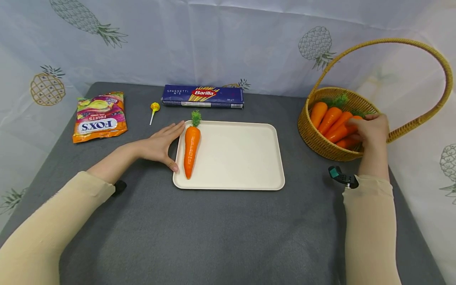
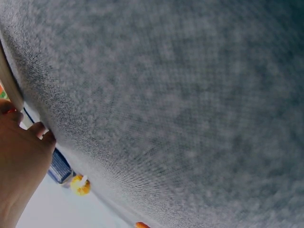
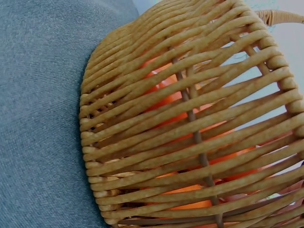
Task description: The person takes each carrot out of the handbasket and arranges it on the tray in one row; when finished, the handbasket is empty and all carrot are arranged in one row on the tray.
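My left hand [image 1: 160, 144] is spread at the left end of a cream tray [image 1: 238, 156], its thumb and fingertips at the rim. Just inside that end lies an orange carrot [image 1: 192, 152] with a green top, pointing away from me. The left wrist view shows the back of this hand [image 2: 21, 159] beside the tray's edge. Over on the right, my right hand [image 1: 374, 128] reaches into a wicker basket [image 1: 322, 142] and grips a carrot [image 1: 343, 132] near its leafy end; some fingers are hidden. Several other carrots [image 1: 329, 118] lie there. Basket weave [image 3: 190, 128] fills the right wrist view.
A spaghetti box [image 1: 202, 97] lies behind the tray. To the left are a yellow lollipop [image 1: 154, 107] and a Fox's candy bag [image 1: 99, 117]. The basket's tall handle [image 1: 409, 40] arches up and over to the right. A pineapple-print cloth [image 1: 228, 47] hangs behind the grey table [image 1: 221, 233].
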### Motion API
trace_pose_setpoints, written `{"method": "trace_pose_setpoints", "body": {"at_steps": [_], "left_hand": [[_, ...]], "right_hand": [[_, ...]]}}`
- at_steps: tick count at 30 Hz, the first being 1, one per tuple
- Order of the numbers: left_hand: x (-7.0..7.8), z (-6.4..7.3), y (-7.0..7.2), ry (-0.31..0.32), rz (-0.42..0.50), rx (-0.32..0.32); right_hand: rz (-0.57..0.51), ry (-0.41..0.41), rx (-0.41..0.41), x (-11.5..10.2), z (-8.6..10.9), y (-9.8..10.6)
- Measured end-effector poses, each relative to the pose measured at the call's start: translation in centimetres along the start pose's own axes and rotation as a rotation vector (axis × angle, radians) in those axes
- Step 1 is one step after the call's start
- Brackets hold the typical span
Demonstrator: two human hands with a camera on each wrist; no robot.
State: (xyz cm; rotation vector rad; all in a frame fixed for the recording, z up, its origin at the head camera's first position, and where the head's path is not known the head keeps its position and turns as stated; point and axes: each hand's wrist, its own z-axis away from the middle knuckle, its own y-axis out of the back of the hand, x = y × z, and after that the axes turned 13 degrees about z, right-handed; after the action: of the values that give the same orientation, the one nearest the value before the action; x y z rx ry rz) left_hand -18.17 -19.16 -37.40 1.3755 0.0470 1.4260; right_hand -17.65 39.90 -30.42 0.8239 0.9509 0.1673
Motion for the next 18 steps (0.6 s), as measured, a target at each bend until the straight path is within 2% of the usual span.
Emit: {"method": "trace_pose_setpoints", "body": {"at_steps": [4, 6, 8, 12, 15, 18], "left_hand": [[0.0, -0.1, 0.0, -0.003, -0.004, 0.001], [0.0, -0.2, 0.0, -0.005, -0.006, 0.001], [0.0, -0.3, 0.0, -0.005, -0.010, 0.001], [-0.1, -0.3, 0.0, -0.001, -0.011, -0.002], [-0.1, -0.3, 0.0, 0.004, -0.011, -0.002], [-0.1, -0.2, 0.0, 0.008, -0.006, 0.000]], "right_hand": [[-0.111, -0.020, -0.023, -0.1, 0.0, -0.1], [-0.125, -0.025, -0.019, 0.0, 0.0, -0.1], [-0.106, -0.023, 0.009, -0.1, 0.1, 0.1], [-0.168, -0.019, 0.070, -0.4, 0.3, 0.4], [-0.282, -0.004, 0.100, -0.9, 0.6, 0.5], [-0.352, 0.016, 0.147, -1.5, 1.1, 0.7]]}}
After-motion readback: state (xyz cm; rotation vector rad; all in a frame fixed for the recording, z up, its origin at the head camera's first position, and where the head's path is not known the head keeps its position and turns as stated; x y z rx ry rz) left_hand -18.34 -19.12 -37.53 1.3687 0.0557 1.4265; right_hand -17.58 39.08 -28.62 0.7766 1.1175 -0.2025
